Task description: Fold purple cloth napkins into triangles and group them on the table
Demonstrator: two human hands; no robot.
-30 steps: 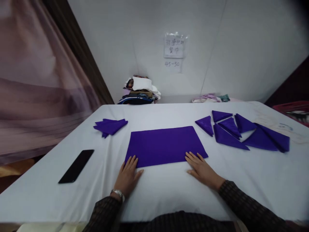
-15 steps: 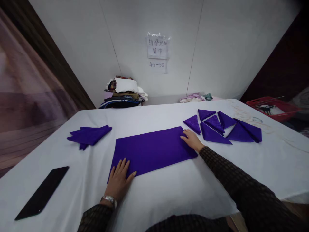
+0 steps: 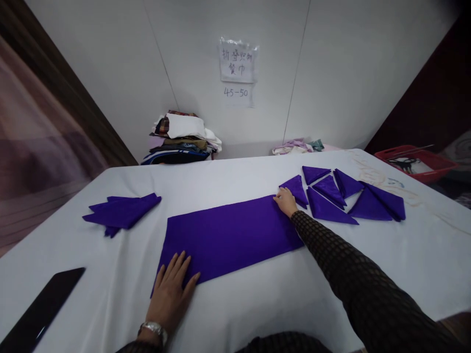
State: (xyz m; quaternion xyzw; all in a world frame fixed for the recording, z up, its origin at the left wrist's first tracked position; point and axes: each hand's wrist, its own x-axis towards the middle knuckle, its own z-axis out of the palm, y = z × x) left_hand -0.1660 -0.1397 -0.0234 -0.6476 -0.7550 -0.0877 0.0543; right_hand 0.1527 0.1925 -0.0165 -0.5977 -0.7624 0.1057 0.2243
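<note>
A purple napkin [image 3: 231, 240], folded into a long rectangle, lies flat across the middle of the table. My left hand [image 3: 171, 289] rests on its near left corner, fingers spread and palm down, a metal bracelet at the wrist. At the far right corner, my right hand [image 3: 285, 201] has its fingers drawn together on the napkin's edge; the fingertips are partly hidden. Just beyond that hand lie several purple napkins folded into triangles [image 3: 333, 206]. Off to the left is another purple napkin [image 3: 123, 213], folded into a pointed, fanned shape.
A white cloth covers the table [image 3: 235, 314]. A dark flat slab [image 3: 44, 309] lies at the near left. Along the wall are a stack of folded clothes [image 3: 184, 139] and a smaller cloth heap [image 3: 294, 146]. Past the right edge sits a red basket [image 3: 415, 164]. Paper signs [image 3: 238, 63] hang on the wall.
My right hand has slid to the napkin's far right corner, and its fingers have drawn together there. The left hand stays spread on the near left corner. The view has shifted slightly.
</note>
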